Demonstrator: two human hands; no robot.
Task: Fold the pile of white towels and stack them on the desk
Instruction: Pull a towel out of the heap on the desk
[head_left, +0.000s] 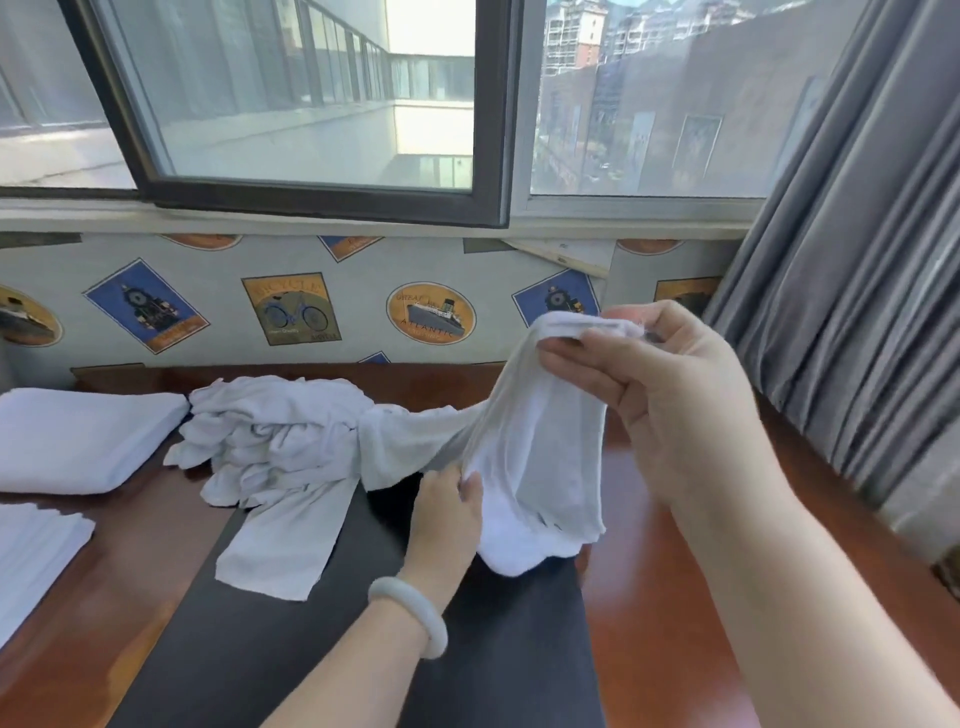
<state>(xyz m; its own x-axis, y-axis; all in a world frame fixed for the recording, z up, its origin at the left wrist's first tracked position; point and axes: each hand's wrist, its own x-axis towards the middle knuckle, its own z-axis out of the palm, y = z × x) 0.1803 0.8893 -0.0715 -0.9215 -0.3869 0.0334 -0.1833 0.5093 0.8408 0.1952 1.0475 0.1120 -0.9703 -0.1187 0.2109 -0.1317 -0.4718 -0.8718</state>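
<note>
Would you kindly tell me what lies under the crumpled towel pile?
The towel pile rests on the brown desk, its front edge overlapping the black mat; anything buried beneath is hidden.

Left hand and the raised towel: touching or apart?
Touching. Head view: the left hand pinches the raised towel at a lower fold between thumb and fingers, no gap; the right hand grips its top edge.

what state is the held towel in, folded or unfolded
Unfolded: the white towel hangs loose from the right hand, left hand pinching its edge.
</note>
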